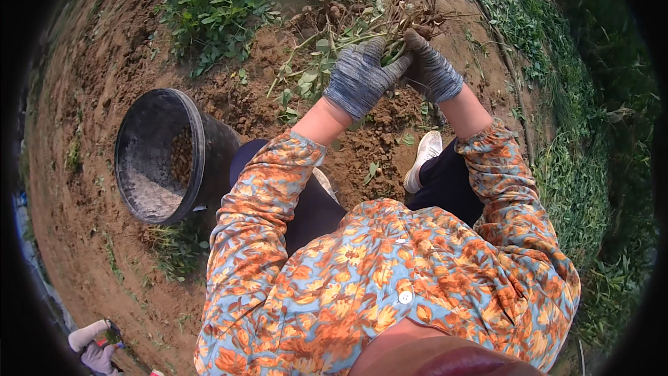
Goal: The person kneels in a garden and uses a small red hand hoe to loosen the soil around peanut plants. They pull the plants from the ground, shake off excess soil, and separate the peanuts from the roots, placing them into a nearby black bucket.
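Note:
Ahead of me, at the top centre of the head view, both hands wear grey knitted gloves. My left hand (pixel 362 75) closes around the green stems of an uprooted peanut plant (pixel 334 44). Close beside it on the right, my right hand (pixel 430 70) grips the plant near its roots, where brown pods (pixel 425 31) show. Leaves and stems spread to the left of the hands, and roots stick out above them. The palms and some fingertips are hidden. A black plastic bucket (pixel 219 141) stands tilted in view at the left, with several peanut pods (pixel 181 155) inside.
Leafy green plants (pixel 209 5) grow at the upper left, and more stand at the top centre. Loose brown soil (pixel 365 154) lies between my shoes. A dark hose or pole (pixel 514 73) runs along the right, beside heaped green foliage (pixel 574 177). Another person's gloved hand (pixel 98 356) shows at the lower left.

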The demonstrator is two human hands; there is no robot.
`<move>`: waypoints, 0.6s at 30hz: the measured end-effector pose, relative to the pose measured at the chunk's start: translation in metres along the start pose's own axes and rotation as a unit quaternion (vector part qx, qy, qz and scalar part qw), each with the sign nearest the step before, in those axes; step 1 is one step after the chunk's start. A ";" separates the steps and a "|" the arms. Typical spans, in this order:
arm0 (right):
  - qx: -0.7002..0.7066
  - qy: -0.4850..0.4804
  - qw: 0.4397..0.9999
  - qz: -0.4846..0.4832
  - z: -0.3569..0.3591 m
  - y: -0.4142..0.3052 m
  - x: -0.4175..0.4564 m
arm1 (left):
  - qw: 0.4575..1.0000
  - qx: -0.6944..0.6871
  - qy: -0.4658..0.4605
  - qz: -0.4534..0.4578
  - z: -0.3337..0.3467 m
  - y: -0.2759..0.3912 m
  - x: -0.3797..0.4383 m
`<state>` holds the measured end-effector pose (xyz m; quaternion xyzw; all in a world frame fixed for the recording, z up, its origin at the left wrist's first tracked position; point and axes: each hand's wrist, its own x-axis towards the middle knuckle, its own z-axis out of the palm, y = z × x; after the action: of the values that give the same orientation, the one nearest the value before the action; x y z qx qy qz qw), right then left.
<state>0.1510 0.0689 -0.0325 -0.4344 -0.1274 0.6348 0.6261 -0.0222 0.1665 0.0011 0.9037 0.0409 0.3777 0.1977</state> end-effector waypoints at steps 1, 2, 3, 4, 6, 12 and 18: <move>0.040 0.002 0.999 -0.017 0.015 0.001 -0.002 | 0.997 -0.062 -0.029 -0.037 -0.003 0.007 0.002; 0.080 0.004 0.996 -0.033 0.032 0.002 -0.005 | 0.983 -0.146 -0.067 -0.093 -0.008 0.010 0.005; 0.118 0.009 0.992 -0.054 0.040 -0.001 -0.010 | 0.957 -0.227 -0.096 -0.151 -0.012 0.014 0.011; 0.131 -0.006 0.989 -0.071 0.025 0.000 -0.003 | 0.986 -0.145 -0.078 -0.019 -0.016 0.011 0.011; 0.129 0.015 0.987 -0.092 0.021 -0.007 -0.007 | 0.989 -0.053 -0.090 0.105 -0.028 0.004 0.007; 0.086 0.013 0.982 -0.166 -0.001 -0.028 -0.022 | 0.864 -0.143 0.107 -0.470 -0.014 -0.066 -0.004; 0.092 -0.106 0.980 -0.142 -0.004 -0.031 -0.033 | 0.462 -0.575 -0.106 -0.667 0.035 -0.047 0.002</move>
<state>0.1690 0.0430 0.0001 -0.2828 -0.1943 0.5905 0.7304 0.0074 0.1988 -0.0379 0.3166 0.3838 -0.0297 0.8669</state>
